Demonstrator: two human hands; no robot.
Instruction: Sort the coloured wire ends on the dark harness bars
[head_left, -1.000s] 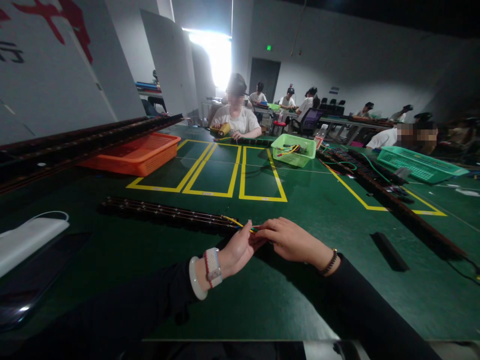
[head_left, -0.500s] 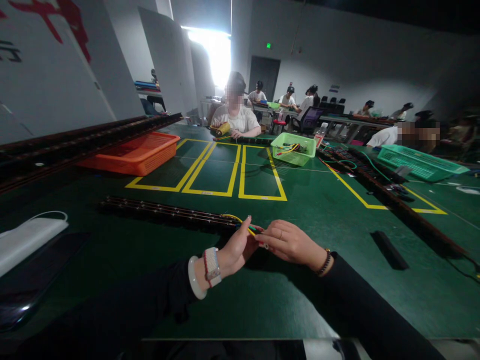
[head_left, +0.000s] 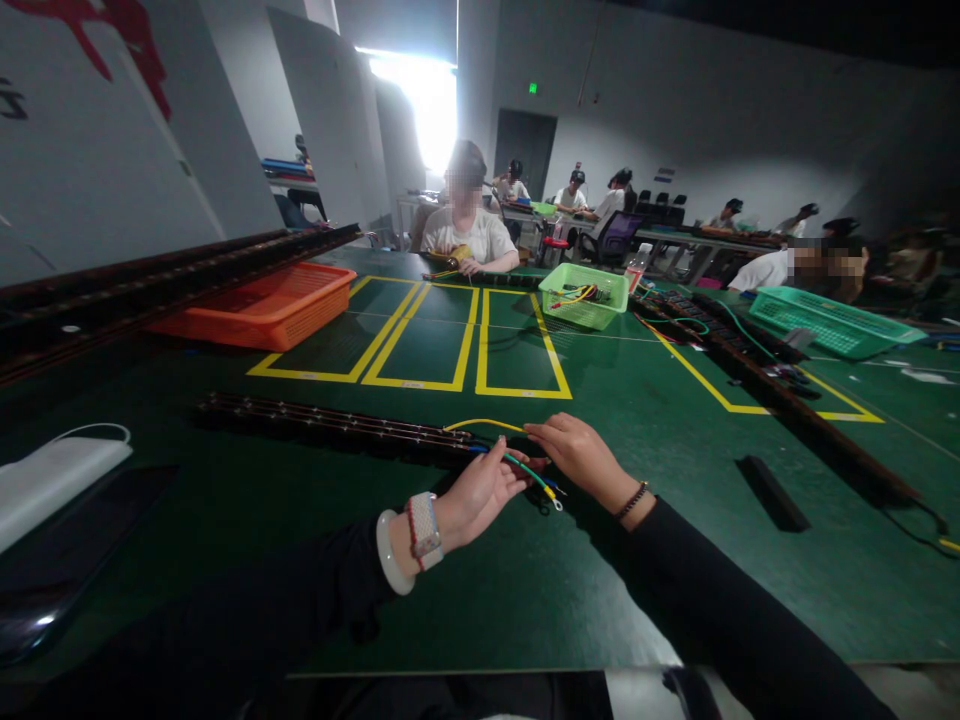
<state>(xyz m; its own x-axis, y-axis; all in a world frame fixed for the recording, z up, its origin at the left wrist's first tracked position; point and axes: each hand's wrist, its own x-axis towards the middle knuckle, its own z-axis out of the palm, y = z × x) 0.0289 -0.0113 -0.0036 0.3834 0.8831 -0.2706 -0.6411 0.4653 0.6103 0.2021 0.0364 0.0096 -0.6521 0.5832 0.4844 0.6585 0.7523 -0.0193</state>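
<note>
A long dark strip of assembled parts (head_left: pixel 330 424) lies on the green table, and wires come out of its right end. My right hand (head_left: pixel 581 455) pinches a yellow wire (head_left: pixel 484 422) near its end, drawing it in a low arc away from the strip. My left hand (head_left: pixel 480 492) is palm up below the strip's end, thumb and fingers around a green wire (head_left: pixel 529 468). The green wire's free end carries a ring terminal (head_left: pixel 555 499) and sticks out past my fingers. A blue-sleeved wire end shows beside it; the other wires are partly hidden by my fingers.
An orange basket (head_left: pixel 277 318), a light green basket (head_left: pixel 585 310) with wires and a teal basket (head_left: pixel 840 325) stand beyond. Long dark assemblies (head_left: pixel 795 400) lie at right; a black bar (head_left: pixel 772 494) is nearer. A phone (head_left: pixel 75 560) lies left. A co-worker (head_left: pixel 469 235) sits opposite.
My right hand has moved slightly up and away from my left, pulling the yellow wire out straight. The green wire with its ring terminal now shows free beyond my left fingers.
</note>
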